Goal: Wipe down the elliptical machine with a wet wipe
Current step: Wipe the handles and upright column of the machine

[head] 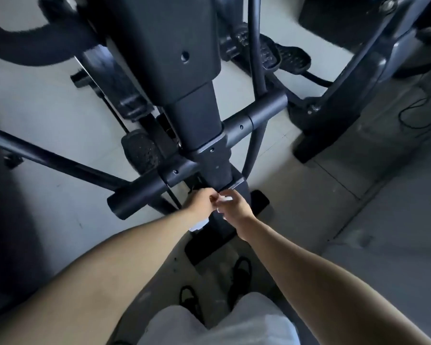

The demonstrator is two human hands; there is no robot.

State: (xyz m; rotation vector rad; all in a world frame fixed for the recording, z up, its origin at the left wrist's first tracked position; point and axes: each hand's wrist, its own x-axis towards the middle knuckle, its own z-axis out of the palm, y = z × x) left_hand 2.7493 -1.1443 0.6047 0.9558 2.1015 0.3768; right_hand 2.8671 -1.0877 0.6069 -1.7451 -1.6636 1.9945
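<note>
The dark elliptical machine (197, 115) fills the upper middle, seen from above: a central column, a crossbar (256, 113) and pedals. Both my hands meet low on the column, just under the crossbar. My left hand (200, 201) is curled, fingers pinched at a small white wet wipe (225, 199). My right hand (235, 207) closes on the same wipe from the right. A bit of white (197, 226) shows below my left wrist; most of the wipe is hidden by my fingers.
A second machine frame (334, 108) stands at the right, with a black cable (416, 113) on the floor behind it. The elliptical's base foot (209, 247) lies in front of my black shoes (240, 272). Pale floor tiles surround the machines.
</note>
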